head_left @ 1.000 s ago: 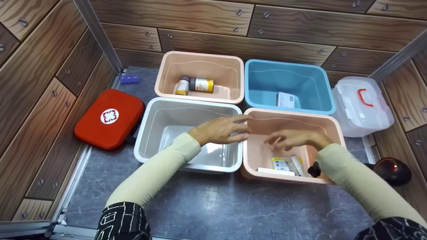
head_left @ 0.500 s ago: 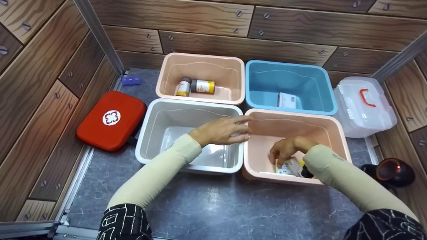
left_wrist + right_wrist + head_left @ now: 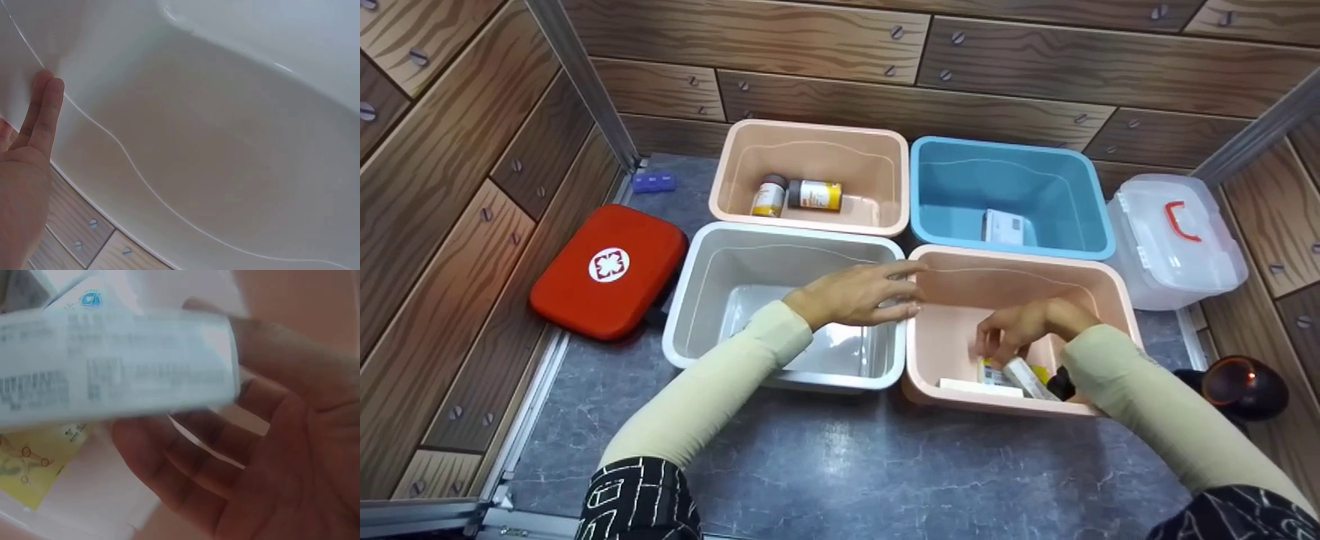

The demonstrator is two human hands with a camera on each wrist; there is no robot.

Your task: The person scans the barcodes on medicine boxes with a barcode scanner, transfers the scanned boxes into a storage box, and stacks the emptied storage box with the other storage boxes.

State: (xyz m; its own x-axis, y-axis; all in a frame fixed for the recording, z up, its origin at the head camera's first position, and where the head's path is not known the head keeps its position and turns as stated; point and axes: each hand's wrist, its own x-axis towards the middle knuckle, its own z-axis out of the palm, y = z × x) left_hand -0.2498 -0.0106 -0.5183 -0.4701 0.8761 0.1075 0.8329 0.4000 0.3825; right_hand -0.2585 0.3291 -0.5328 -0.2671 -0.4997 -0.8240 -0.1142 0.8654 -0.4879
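Note:
In the head view my right hand [image 3: 1020,330] is down inside the near peach tub [image 3: 1117,300]. Its thumb and fingers pinch one end of a slim white box [image 3: 124,365] with printed text, which sits tilted. Beneath it lies a yellow-and-white packet [image 3: 34,467], and a white box [image 3: 979,387] lies along the tub's near wall. My left hand [image 3: 862,294] rests across the rim where the grey tub [image 3: 679,300] meets the peach one. Its fingers are extended and hold nothing; in the left wrist view two straight fingertips [image 3: 53,87] touch a tub wall.
Behind stand a peach tub [image 3: 720,172] with two pill bottles [image 3: 817,195] and a blue tub [image 3: 1099,202] with a white box [image 3: 1003,226]. A red first-aid case [image 3: 607,270] and purple pill organizer [image 3: 653,181] lie left; a clear lidded box [image 3: 1177,240] stands right.
My right hand has reached down into the near peach tub, taken hold of the slim white box and tilted it up slightly. The left hand has stayed on the rim.

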